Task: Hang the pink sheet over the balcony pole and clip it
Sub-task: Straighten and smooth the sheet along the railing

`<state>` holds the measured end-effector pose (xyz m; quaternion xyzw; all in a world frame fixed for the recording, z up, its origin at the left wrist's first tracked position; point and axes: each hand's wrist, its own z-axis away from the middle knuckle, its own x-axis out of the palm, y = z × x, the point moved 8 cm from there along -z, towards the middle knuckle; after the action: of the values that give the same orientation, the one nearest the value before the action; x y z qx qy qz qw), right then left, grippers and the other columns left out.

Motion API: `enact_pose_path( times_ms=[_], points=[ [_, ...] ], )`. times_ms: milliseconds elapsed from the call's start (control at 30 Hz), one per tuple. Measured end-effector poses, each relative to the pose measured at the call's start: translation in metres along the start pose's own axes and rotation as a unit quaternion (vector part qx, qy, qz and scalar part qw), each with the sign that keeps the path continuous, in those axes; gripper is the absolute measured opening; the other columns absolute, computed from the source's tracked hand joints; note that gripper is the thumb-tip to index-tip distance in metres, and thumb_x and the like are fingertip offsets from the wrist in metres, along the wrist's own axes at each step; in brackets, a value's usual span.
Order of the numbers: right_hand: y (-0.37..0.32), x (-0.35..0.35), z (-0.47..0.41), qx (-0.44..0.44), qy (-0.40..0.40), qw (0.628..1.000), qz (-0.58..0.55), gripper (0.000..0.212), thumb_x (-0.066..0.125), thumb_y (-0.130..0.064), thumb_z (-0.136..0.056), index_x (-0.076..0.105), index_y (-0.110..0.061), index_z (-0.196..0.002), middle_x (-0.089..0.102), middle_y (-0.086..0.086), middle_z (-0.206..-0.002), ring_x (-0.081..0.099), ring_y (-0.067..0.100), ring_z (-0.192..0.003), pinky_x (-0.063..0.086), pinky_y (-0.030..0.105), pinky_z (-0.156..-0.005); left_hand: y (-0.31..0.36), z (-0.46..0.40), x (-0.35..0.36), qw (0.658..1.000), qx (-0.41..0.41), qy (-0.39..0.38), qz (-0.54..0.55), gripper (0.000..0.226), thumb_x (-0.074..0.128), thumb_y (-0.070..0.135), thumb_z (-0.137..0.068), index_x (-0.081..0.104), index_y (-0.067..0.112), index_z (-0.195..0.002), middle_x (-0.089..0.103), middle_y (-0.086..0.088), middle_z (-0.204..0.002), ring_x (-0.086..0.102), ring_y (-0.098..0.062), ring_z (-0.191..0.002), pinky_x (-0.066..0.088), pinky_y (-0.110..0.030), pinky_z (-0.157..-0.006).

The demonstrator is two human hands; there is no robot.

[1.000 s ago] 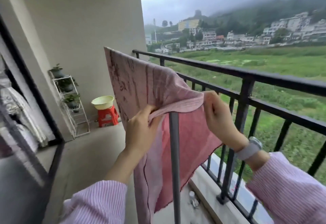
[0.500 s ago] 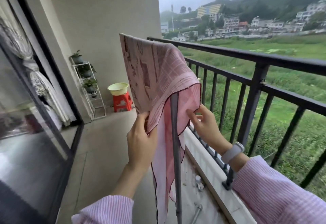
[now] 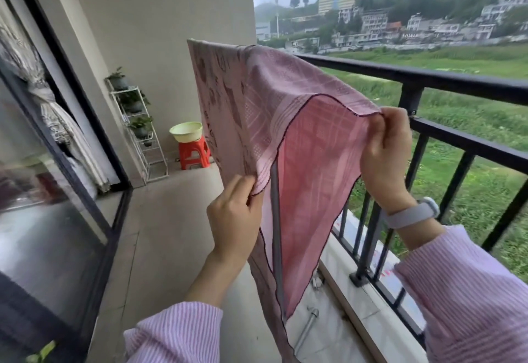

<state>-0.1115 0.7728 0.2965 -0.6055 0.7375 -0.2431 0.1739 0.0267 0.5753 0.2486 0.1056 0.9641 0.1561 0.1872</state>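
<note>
On the balcony, beside the black railing [image 3: 457,84]: one pink sheet [image 3: 257,105], patterned, draped over a grey pole [image 3: 276,237] that runs toward the viewer, its near edge lifted between both hands. Left hand [image 3: 233,214], left of the pole, pinches the lower hem corner; right hand [image 3: 384,157], higher and nearer the railing, grips the raised edge, a pale wristband [image 3: 411,214] below it. Background: red stool [image 3: 194,152] bearing a yellow basin [image 3: 185,131], white plant rack [image 3: 140,128] by the wall.
</note>
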Motion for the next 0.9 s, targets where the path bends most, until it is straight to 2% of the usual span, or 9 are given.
enact_pose_path(
  times_ms=[133, 267, 367, 433, 500, 567, 700, 767, 900],
  points=[
    [0.013, 0.01, 0.036, 0.008, -0.081, 0.996, -0.023, 0.014, 0.045, -0.005, -0.091, 0.051, 0.004, -0.101, 0.045, -0.018, -0.082, 0.048, -0.009, -0.068, 0.038, 0.006, -0.062, -0.011, 0.013, 0.006, 0.998, -0.049, -0.025, -0.02, 0.029, 0.051, 0.031, -0.083, 0.054, 0.006, -0.068, 0.048, -0.001, -0.061, 0.044, -0.023, -0.051, 0.04, -0.03, -0.046],
    [0.044, 0.034, 0.078, 0.066, -0.225, 0.972, -0.025, 0.048, 0.063, -0.016, -0.083, 0.041, -0.007, -0.125, 0.048, -0.008, -0.098, 0.05, -0.005, -0.088, 0.044, 0.011, -0.077, -0.015, 0.019, 0.006, 0.997, -0.066, -0.037, -0.025, 0.031, 0.048, 0.034, -0.082, 0.055, 0.007, -0.07, 0.056, -0.004, -0.063, 0.049, -0.024, -0.053, 0.038, -0.027, -0.049],
    [0.068, 0.055, 0.116, 0.127, -0.333, 0.934, 0.013, 0.057, 0.066, -0.024, -0.081, 0.038, -0.018, -0.13, 0.048, 0.0, -0.108, 0.051, 0.013, -0.095, 0.045, 0.029, -0.086, -0.034, 0.028, 0.013, 0.986, -0.149, -0.074, -0.014, 0.034, 0.053, 0.042, -0.079, 0.053, 0.007, -0.076, 0.061, -0.008, -0.073, 0.057, -0.031, -0.065, 0.043, -0.031, -0.057],
    [0.074, 0.065, 0.135, 0.147, -0.374, 0.916, 0.007, 0.065, 0.067, -0.03, -0.08, 0.034, -0.015, -0.134, 0.046, 0.001, -0.119, 0.047, 0.013, -0.104, 0.041, 0.031, -0.093, -0.047, 0.04, 0.024, 0.969, -0.219, -0.116, -0.004, 0.034, 0.063, 0.041, -0.077, 0.054, 0.009, -0.082, 0.063, -0.009, -0.085, 0.059, -0.031, -0.077, 0.049, -0.038, -0.068],
    [0.079, 0.075, 0.154, 0.153, -0.43, 0.89, 0.002, 0.075, 0.068, -0.032, -0.079, 0.027, -0.012, -0.139, 0.039, 0.002, -0.132, 0.042, 0.013, -0.116, 0.036, 0.03, -0.099, -0.054, 0.051, 0.031, 0.963, -0.236, -0.129, 0.015, 0.025, 0.065, 0.031, -0.079, 0.051, 0.014, -0.068, 0.06, -0.005, -0.075, 0.058, -0.031, -0.073, 0.046, -0.035, -0.065],
    [0.089, 0.082, 0.175, 0.156, -0.484, 0.86, 0.026, 0.081, 0.067, -0.03, -0.08, 0.018, -0.013, -0.142, 0.032, 0.006, -0.142, 0.035, 0.016, -0.127, 0.033, 0.036, -0.106, -0.059, 0.057, 0.031, 0.961, -0.243, -0.124, 0.031, 0.038, 0.062, 0.021, -0.083, 0.037, 0.025, -0.054, 0.045, 0.003, -0.056, 0.049, -0.032, -0.06, 0.035, -0.032, -0.056],
    [0.108, 0.088, 0.202, 0.144, -0.498, 0.85, 0.095, 0.095, 0.068, -0.036, -0.078, 0.004, -0.017, -0.145, 0.019, 0.004, -0.151, 0.024, 0.017, -0.136, 0.026, 0.036, -0.112, -0.076, 0.062, 0.019, 0.96, -0.262, -0.094, 0.036, 0.036, 0.06, 0.017, -0.084, 0.04, 0.022, -0.056, 0.041, 0.002, -0.052, 0.035, -0.02, -0.051, 0.027, -0.029, -0.054],
    [0.114, 0.091, 0.212, 0.15, -0.478, 0.856, 0.129, 0.103, 0.068, -0.045, -0.074, 0.0, -0.015, -0.145, 0.016, 0.004, -0.152, 0.02, 0.019, -0.137, 0.025, 0.034, -0.11, -0.081, 0.064, 0.01, 0.96, -0.271, -0.072, 0.026, 0.029, 0.06, 0.015, -0.085, 0.044, 0.019, -0.06, 0.048, -0.003, -0.053, 0.039, -0.021, -0.051, 0.027, -0.028, -0.053],
    [0.124, 0.098, 0.24, 0.171, -0.472, 0.849, 0.165, 0.113, 0.068, -0.054, -0.069, -0.008, -0.016, -0.144, 0.009, 0.006, -0.152, 0.017, 0.026, -0.137, 0.032, 0.044, -0.107, -0.083, 0.073, 0.002, 0.949, -0.305, -0.063, 0.052, 0.023, 0.056, 0.018, -0.088, 0.051, 0.017, -0.066, 0.053, -0.005, -0.044, 0.049, -0.013, -0.042, 0.038, -0.023, -0.049]
  ],
)
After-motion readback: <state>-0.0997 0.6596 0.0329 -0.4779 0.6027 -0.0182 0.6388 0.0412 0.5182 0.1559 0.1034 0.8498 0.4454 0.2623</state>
